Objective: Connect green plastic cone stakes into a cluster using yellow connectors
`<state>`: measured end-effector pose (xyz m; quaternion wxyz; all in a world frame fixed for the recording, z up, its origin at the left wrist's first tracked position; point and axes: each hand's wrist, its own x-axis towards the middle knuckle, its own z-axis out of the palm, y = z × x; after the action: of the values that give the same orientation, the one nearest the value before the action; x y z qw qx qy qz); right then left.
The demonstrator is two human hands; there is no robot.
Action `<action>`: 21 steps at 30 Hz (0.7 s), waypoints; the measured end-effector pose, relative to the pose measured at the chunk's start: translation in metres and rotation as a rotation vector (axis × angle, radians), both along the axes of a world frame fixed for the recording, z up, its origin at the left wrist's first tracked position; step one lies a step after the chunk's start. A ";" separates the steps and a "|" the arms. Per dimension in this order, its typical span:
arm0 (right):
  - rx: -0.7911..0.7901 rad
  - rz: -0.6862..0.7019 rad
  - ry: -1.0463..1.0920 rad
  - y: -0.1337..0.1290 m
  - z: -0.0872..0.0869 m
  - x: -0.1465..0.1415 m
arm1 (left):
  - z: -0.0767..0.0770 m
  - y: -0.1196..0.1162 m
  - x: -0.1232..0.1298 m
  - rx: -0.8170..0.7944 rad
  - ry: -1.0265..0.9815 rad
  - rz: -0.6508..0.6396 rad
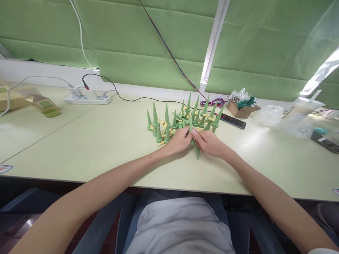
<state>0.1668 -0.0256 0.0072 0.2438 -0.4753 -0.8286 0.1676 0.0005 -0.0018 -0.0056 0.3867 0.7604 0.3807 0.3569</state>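
Several green cones with small yellow clips stand in a cluster on the table; one green cone [155, 114] rises at its left side. My left hand [180, 140] and my right hand [208, 141] meet at the cluster's front edge. Both have their fingers closed around a green cone [191, 125] that points up between them. Below my right hand, another green cone [198, 153] points down toward the table's front edge. My fingers partly hide the pieces between them. More green pieces lie on their sides in the middle of the cluster.
A black phone [233, 121] and a small cardboard box [242, 108] lie right of the cluster. Farther right are a cup [302, 109], plastic bags and another phone [325, 141]. A power strip [88, 100] sits back left, its black cable running behind the cones.
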 end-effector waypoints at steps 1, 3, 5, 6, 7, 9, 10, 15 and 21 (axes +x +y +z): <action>-0.008 0.000 -0.001 0.000 0.001 0.000 | -0.001 0.001 0.000 0.005 0.012 0.005; -0.027 0.005 0.000 -0.001 0.002 0.000 | -0.002 0.002 0.000 0.012 0.039 0.015; -0.047 0.017 0.000 -0.001 0.003 0.001 | -0.003 0.003 0.000 0.020 0.054 0.015; -0.059 0.022 -0.002 -0.001 0.003 0.001 | -0.004 0.003 0.000 0.027 0.058 0.009; -0.071 0.025 -0.004 -0.001 0.003 0.001 | -0.004 0.003 0.000 0.034 0.062 0.000; -0.095 0.028 -0.009 -0.001 0.004 0.002 | -0.006 0.004 0.000 0.055 0.068 -0.012; -0.104 0.030 -0.010 -0.001 0.004 0.002 | -0.006 0.005 0.000 0.071 0.069 -0.018; -0.119 0.052 -0.001 -0.002 0.004 0.003 | -0.012 0.008 0.000 0.118 0.095 -0.023; -0.131 0.061 0.017 -0.003 0.005 0.004 | -0.014 0.010 0.000 0.132 0.090 -0.037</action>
<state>0.1707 -0.0281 0.0120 0.2140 -0.4632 -0.8280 0.2327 0.0004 0.0085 -0.0201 0.3247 0.8064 0.3591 0.3396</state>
